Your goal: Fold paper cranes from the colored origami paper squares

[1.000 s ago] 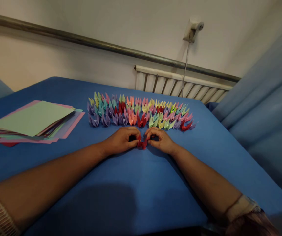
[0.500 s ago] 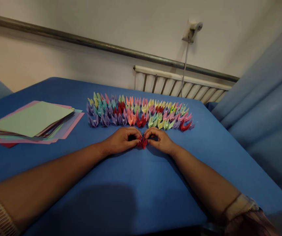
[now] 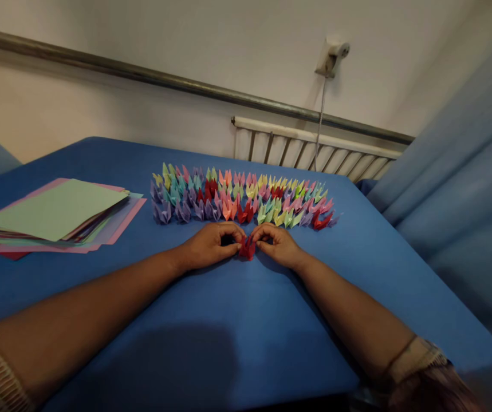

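Observation:
A small red origami crane (image 3: 247, 249) is between my two hands, low over the blue table cover (image 3: 211, 297). My left hand (image 3: 212, 246) pinches its left side between thumb and fingers. On the opposite side my right hand (image 3: 280, 246) has its thumb and fingertips closed on the crane's right part. The fingers hide some of the folded paper. Just beyond the hands stand rows of finished paper cranes (image 3: 228, 206) in purple, red, orange, pink, yellow, green and blue.
To the left lies a stack of coloured paper sheets (image 3: 56, 209), pale green on top. Behind the table are a radiator (image 3: 297, 140), a metal pipe (image 3: 164, 80) and a wall socket with a plug (image 3: 331, 57). A blue curtain (image 3: 456, 200) hangs at the right.
Both hands stay at the red crane, with its folded shape showing slightly more between the fingers. The whole view has shifted very slightly.

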Demonstrator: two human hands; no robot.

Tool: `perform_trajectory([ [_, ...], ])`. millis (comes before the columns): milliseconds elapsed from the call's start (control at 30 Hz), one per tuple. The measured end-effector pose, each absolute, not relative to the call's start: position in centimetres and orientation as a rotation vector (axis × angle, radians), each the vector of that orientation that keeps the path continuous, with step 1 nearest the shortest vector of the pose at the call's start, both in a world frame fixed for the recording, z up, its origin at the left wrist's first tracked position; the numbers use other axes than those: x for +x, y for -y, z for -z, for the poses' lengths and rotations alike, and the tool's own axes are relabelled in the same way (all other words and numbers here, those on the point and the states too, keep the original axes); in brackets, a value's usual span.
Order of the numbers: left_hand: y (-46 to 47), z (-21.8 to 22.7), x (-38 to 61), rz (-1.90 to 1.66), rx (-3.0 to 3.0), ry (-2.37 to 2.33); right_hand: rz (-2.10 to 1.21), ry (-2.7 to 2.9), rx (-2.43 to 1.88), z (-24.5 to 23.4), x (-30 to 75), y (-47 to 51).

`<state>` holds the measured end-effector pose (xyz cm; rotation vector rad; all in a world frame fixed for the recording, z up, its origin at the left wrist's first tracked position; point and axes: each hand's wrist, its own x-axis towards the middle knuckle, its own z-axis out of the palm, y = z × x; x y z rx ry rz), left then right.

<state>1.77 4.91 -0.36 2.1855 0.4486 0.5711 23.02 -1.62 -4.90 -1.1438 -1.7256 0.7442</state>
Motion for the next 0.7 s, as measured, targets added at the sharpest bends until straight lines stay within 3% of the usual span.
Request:
perform_trajectory([
  [367,-4.5,0.5,0.3,-0.655,2.133,-0.556,-0.737,1.721,-1.143,5.4,22.8,1.7],
  [700,-3.8,-0.9,-8.9,-0.82,1.956,-1.039,-0.712,1.716,-1.164,5.8,22.5,2.3],
])
